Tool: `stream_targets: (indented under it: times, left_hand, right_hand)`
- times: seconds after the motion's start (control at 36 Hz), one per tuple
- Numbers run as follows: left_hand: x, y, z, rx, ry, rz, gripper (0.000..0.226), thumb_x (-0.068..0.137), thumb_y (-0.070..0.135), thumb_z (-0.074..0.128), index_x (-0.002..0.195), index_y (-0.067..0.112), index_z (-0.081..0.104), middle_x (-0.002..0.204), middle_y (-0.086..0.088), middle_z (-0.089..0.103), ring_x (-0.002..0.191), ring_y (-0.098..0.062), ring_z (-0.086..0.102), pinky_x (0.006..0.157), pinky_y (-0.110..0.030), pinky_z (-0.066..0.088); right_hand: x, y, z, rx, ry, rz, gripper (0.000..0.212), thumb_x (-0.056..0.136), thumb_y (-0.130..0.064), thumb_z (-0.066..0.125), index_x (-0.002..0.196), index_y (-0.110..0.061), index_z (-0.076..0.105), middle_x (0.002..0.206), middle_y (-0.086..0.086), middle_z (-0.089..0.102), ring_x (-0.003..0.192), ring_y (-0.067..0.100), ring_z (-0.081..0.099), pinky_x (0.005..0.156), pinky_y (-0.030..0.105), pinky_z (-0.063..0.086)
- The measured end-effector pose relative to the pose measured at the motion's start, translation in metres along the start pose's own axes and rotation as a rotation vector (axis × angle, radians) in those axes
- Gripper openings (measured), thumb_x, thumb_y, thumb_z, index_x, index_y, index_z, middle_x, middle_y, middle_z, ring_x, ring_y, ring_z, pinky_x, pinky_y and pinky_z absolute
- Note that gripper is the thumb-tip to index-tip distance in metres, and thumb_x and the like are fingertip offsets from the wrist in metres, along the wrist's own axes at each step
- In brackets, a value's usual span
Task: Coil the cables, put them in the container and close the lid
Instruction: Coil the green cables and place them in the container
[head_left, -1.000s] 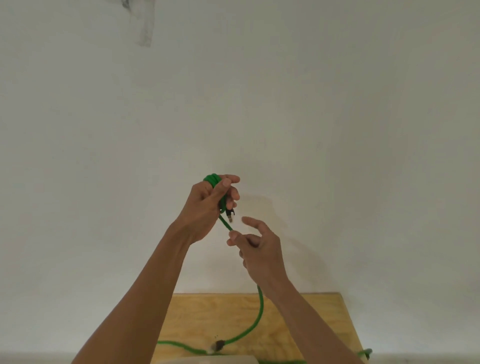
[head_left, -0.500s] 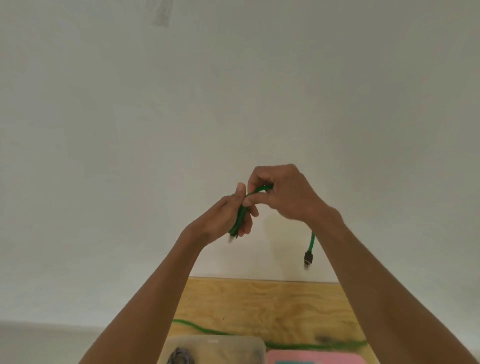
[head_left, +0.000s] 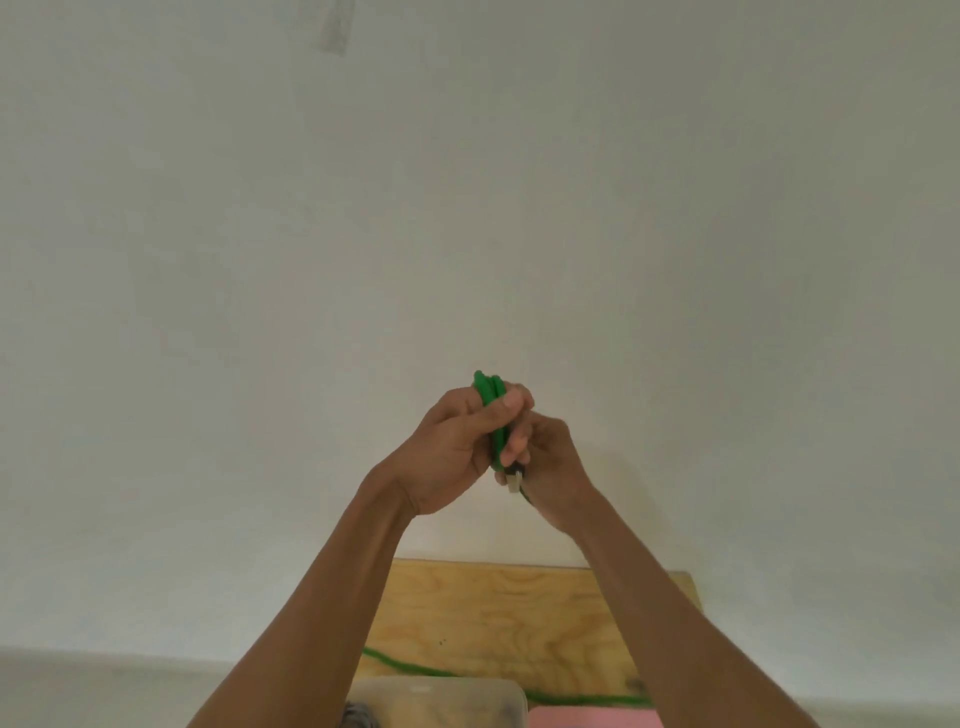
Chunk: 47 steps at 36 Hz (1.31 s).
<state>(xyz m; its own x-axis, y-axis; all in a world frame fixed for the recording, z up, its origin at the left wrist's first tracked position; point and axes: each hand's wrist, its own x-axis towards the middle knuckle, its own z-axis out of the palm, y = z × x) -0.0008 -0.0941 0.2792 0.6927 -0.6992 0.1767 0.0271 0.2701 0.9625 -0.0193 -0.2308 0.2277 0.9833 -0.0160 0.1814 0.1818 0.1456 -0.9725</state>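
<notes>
I hold a coiled green cable (head_left: 491, 397) up in front of the white wall. My left hand (head_left: 457, 452) grips the coil, with its thumb pressed across the loops. My right hand (head_left: 550, 465) is closed against the lower end of the coil, where a pale plug (head_left: 514, 480) sticks out between both hands. A clear plastic container (head_left: 441, 701) shows at the bottom edge, with something dark inside. To its right lies a pink lid (head_left: 592, 718). A second green cable (head_left: 571, 699) trails loose across the wooden table (head_left: 519, 613).
The white wall fills most of the view. The wooden table is small, and its far edge meets the wall. My forearms cover part of its left and right sides.
The plug end that hung below my right hand has been drawn up to the coil. My right hand has dropped from the top of the coil to its lower end.
</notes>
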Motion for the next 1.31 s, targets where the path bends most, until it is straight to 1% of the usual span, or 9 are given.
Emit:
stream_targets:
  times: [0.06,0.31,0.39,0.56,0.75,0.92,1.06,1.14,1.31]
  left_hand:
    - [0.004,0.003,-0.004,-0.009,0.022,0.016,0.022,0.099,0.025,0.05,0.094,0.005,0.06,0.064,-0.008,0.054,0.067,-0.023,0.057,0.063,-0.036,0.042]
    - [0.02,0.01,-0.029,0.137,0.187,0.108,0.021,0.098,0.026,0.054,0.104,0.007,0.057,0.068,-0.001,0.055,0.065,-0.018,0.049,0.079,-0.037,0.047]
    - [0.021,0.005,-0.038,0.31,0.279,0.115,0.021,0.101,0.024,0.051,0.107,0.005,0.058,0.069,0.0,0.058,0.066,-0.017,0.052,0.077,-0.037,0.048]
    - [0.013,-0.01,-0.05,0.625,0.324,0.03,0.03,0.104,0.02,0.049,0.098,-0.007,0.059,0.075,-0.008,0.064,0.066,-0.018,0.057,0.067,-0.034,0.049]
    - [-0.002,-0.024,-0.034,0.668,0.137,-0.106,0.086,0.093,0.071,0.009,0.078,0.008,0.065,0.071,-0.016,0.068,0.065,-0.024,0.063,0.065,-0.035,0.05]
    - [-0.01,-0.021,-0.014,0.286,0.084,-0.187,0.085,0.093,0.071,0.006,0.084,0.006,0.06,0.056,-0.012,0.053,0.056,-0.026,0.05,0.066,-0.038,0.049]
    - [-0.017,-0.014,-0.006,-0.057,0.04,-0.231,0.084,0.092,0.075,0.012,0.071,0.006,0.056,0.04,-0.005,0.037,0.036,-0.018,0.033,0.052,-0.033,0.039]
    - [-0.018,-0.01,-0.003,-0.122,0.022,-0.225,0.082,0.091,0.075,0.012,0.068,0.009,0.055,0.038,0.001,0.039,0.032,-0.013,0.028,0.048,-0.03,0.036]
    - [-0.009,-0.006,0.005,0.076,0.311,-0.16,0.085,0.092,0.074,0.022,0.06,0.003,0.056,0.04,-0.008,0.034,0.038,-0.022,0.031,0.049,-0.031,0.041]
  right_hand:
    - [-0.006,0.008,0.006,-0.03,0.04,0.048,0.061,0.09,0.018,0.035,0.062,-0.027,0.067,0.059,-0.003,0.058,0.056,0.015,0.044,0.053,0.029,0.038]
    - [-0.02,0.018,0.022,-0.077,0.139,0.039,0.018,0.097,-0.014,0.061,0.088,-0.013,0.076,0.083,0.029,0.065,0.056,0.022,0.038,0.05,0.027,0.033]
    - [-0.022,0.016,0.022,-0.145,0.117,0.051,0.012,0.093,-0.01,0.066,0.095,-0.018,0.075,0.079,0.01,0.074,0.055,0.017,0.044,0.05,0.022,0.039]
    - [-0.02,-0.014,0.01,-0.768,-0.056,-0.056,0.024,0.093,-0.016,0.065,0.116,-0.02,0.071,0.08,-0.013,0.071,0.058,0.002,0.061,0.062,0.022,0.049]
    - [0.006,-0.078,-0.002,-1.303,-0.245,-0.325,0.013,0.088,-0.038,0.069,0.1,-0.032,0.071,0.085,-0.013,0.074,0.069,0.008,0.054,0.068,0.026,0.038]
    - [0.026,-0.082,-0.018,-0.735,-0.298,-0.225,0.03,0.065,-0.033,0.09,0.082,-0.015,0.075,0.066,0.002,0.07,0.06,0.031,0.066,0.059,0.043,0.051]
    - [0.022,-0.063,-0.013,-0.441,-0.306,-0.17,0.027,0.072,-0.018,0.086,0.081,-0.006,0.064,0.099,0.003,0.071,0.091,0.023,0.069,0.076,0.039,0.057]
    - [0.013,-0.053,-0.006,-0.199,-0.296,-0.095,0.02,0.083,-0.001,0.074,0.084,-0.002,0.054,0.083,0.018,0.071,0.063,0.018,0.07,0.064,0.031,0.057]
    - [0.004,-0.043,0.009,-0.21,0.001,-0.231,0.038,0.073,-0.028,0.082,0.081,-0.002,0.055,0.064,0.026,0.064,0.044,0.027,0.059,0.051,0.037,0.053]
